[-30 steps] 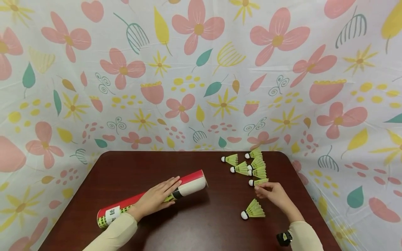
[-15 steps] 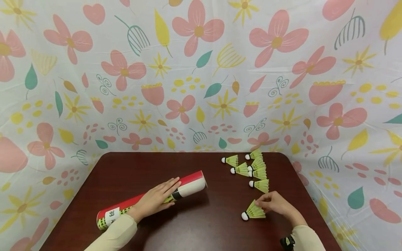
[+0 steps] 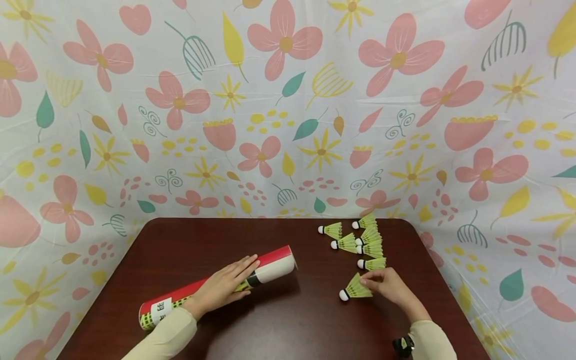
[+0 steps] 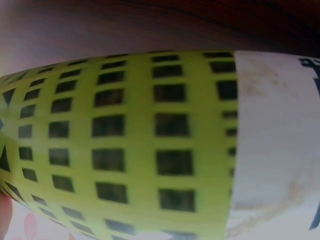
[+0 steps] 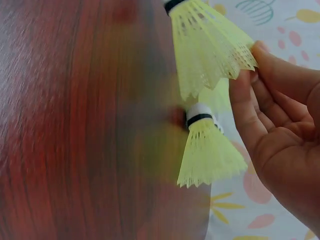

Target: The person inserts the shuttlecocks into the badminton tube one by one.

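Head camera: the left hand (image 3: 221, 286) is resting, fingers extended, across the tube (image 3: 275, 265) on the table (image 3: 279, 330), and the right hand (image 3: 388, 286) is pinching one shuttlecock (image 3: 354, 289) by its rim. Six other shuttlecocks (image 3: 345, 243) are lying farther off, seemingly left to handle; the tube's inside isn't showing.

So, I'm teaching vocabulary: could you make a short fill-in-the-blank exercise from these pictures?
The left hand rests on a ____ (tube or box).
The right hand pinches a shuttlecock whose white tip points ____ (left or right) in the head view.
The band beside that tip is ____ in colour.

Missing words: tube; left; black.
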A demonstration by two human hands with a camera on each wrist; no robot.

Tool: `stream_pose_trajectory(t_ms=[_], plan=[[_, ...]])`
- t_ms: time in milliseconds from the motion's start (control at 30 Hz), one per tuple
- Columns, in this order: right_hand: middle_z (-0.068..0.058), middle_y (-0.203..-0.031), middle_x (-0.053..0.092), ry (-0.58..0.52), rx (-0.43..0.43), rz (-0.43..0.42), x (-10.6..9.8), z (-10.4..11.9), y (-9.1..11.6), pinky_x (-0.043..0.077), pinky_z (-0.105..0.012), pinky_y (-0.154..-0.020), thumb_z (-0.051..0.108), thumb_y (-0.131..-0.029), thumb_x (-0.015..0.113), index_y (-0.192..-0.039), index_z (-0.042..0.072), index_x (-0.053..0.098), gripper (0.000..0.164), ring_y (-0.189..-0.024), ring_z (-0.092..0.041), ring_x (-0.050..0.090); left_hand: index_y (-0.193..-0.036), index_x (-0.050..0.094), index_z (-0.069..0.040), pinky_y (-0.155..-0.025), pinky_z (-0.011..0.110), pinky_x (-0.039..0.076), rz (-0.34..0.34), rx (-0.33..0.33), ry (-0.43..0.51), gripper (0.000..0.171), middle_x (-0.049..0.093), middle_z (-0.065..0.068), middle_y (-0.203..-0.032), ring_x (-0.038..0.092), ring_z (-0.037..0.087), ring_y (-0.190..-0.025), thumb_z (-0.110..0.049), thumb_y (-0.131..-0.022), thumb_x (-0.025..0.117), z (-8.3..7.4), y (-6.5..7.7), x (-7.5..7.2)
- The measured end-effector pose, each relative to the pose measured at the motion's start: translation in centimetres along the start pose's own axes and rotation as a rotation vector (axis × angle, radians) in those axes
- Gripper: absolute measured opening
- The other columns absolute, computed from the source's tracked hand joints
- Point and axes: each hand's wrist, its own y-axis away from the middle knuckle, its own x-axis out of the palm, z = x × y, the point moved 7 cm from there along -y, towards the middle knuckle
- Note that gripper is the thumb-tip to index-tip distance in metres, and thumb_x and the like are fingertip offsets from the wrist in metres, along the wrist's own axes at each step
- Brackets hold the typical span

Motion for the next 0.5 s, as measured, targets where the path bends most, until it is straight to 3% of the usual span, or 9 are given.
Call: stream_pose_trajectory(t_ms=[167,500], plan=[[-0.008,-0.080,0.068,0.002,-0.021,-0.109,-0.3,0.9,-0.3,0.049,-0.026,-0.059,0.021,-0.090,0.069,-0.101,0.001,0.073,0.024,-0.066,-0.012,0.059,-0.151,0.033,-0.010,-0.102,0.039,0.043,0.012,-0.001,-0.006,0.090,0.028,0.006,-0.156,0.040,0.022,-0.136,-0.030,-0.078,0.081,-0.1,-0.1,0.0],[-0.007,-0.076,0.066,-0.073,0.003,-0.250,0.3,2.4,-1.6,0.049,-0.031,-0.058,0.023,-0.089,0.070,-0.099,0.006,0.074,0.021,-0.066,-0.028,0.059,-0.151,0.033,-0.010,-0.103,0.039,0.042,0.024,-0.005,0.000,0.088,0.029,0.007,-0.156,0.039,0.023,-0.136,-0.030,-0.079,0.080,-0.1,-0.3,-0.2]])
